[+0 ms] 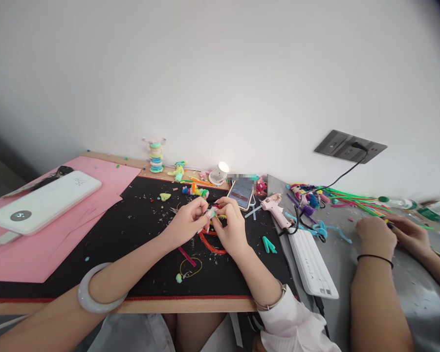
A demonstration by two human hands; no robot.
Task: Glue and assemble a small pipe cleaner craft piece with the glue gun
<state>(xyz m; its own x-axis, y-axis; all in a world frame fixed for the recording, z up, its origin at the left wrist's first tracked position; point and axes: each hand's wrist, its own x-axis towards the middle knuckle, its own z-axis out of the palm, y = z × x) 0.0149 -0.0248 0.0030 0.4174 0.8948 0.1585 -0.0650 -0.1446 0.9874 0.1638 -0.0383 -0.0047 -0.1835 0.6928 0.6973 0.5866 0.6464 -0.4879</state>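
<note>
Over the black mat (pixel 132 264), my left hand (pixel 191 218) and my right hand (pixel 230 224) meet with fingertips pinched together. Between them is a small pale pink-and-green piece (pixel 211 213), mostly covered by the fingers, so its kind cannot be made out. Just below lies a loop of red-orange fuzzy craft wire (pixel 209 246). The tip of a metal tool, perhaps scissors (pixel 173 210), shows beside my left hand. Nearer me are a magenta strip (pixel 187 256) and a thin yellowish loop (pixel 196 271) with a pale green bit. A colourful fuzzy wire bundle (pixel 195 190) sits behind my hands.
A phone (pixel 241 193), a paper cup (pixel 219 173) and fuzzy figures (pixel 156 157) stand along the wall. Pink paper (pixel 58 239) and a white power bank (pixel 46 202) lie left. A pink glue gun (pixel 275 211) and white power strip (pixel 313 264) are right, near another person's hands (pixel 377 237).
</note>
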